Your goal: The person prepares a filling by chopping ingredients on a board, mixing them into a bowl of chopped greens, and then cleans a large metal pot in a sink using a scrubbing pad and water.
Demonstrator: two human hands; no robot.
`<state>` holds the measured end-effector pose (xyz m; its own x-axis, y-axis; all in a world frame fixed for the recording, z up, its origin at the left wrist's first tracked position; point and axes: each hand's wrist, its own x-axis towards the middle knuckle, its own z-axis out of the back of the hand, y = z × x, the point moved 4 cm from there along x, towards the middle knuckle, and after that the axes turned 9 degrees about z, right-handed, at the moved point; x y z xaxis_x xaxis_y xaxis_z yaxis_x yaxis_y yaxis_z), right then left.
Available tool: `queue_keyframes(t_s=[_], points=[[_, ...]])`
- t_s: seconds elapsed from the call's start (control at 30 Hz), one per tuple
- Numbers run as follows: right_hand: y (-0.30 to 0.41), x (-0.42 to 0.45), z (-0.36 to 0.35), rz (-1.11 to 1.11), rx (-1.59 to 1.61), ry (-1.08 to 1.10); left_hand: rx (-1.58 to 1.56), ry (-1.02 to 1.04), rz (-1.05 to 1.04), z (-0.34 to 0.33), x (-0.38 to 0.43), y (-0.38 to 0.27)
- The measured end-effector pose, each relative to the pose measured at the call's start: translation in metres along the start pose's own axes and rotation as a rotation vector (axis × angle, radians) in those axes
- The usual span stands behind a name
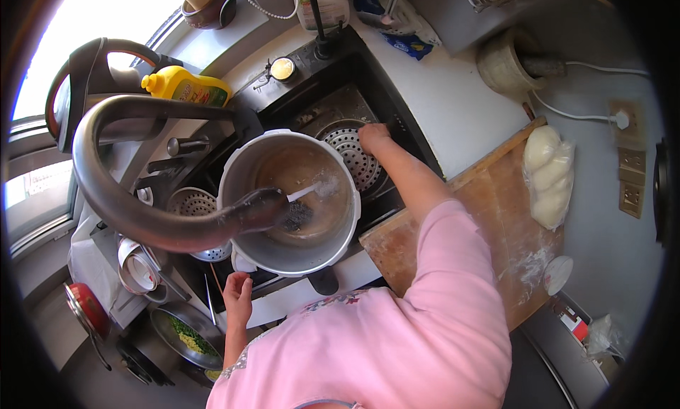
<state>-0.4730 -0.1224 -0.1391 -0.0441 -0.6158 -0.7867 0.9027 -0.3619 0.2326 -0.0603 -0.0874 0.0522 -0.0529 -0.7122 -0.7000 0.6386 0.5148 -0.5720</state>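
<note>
My right hand (374, 139) is closed at the edge of a round perforated metal steamer plate (348, 146) in the right basin of the black sink (390, 98). Its fingertips are partly hidden. A large aluminium pot (231, 183) sits over the sink, left of that hand. Water (303, 192) runs from the curved metal tap (159, 241) into brownish water in the pot. Beside the stream is a dark clump, perhaps a steel-wool scourer (297, 215). My left hand (238, 297) is empty, fingers loosely bent, just below the pot's lower left side.
Another perforated metal piece (194, 201) lies left of the pot, near stacked bowls (139, 271). A floury wooden board (478, 249) carries bagged dough (547, 178) on the right. A pan of chopped greens (186, 334) stands lower left; a yellow bottle (186, 87) is behind the tap.
</note>
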Motion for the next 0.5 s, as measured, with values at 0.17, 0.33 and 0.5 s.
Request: queue_keyframes(t_s=[0.17, 0.33, 0.5], points=[[0.04, 0.014, 0.024, 0.446, -0.036, -0.562, -0.094, -0.031, 0.04, -0.002, 0.015, -0.002], [0.06, 0.041, 0.011, 0.509, -0.144, -0.209, 0.24, -0.109, -0.126, -0.006, 0.023, -0.013], [0.04, -0.005, 0.058, 0.1, -0.204, -0.145, 0.256, -0.062, 0.041, -0.005, 0.044, -0.001]])
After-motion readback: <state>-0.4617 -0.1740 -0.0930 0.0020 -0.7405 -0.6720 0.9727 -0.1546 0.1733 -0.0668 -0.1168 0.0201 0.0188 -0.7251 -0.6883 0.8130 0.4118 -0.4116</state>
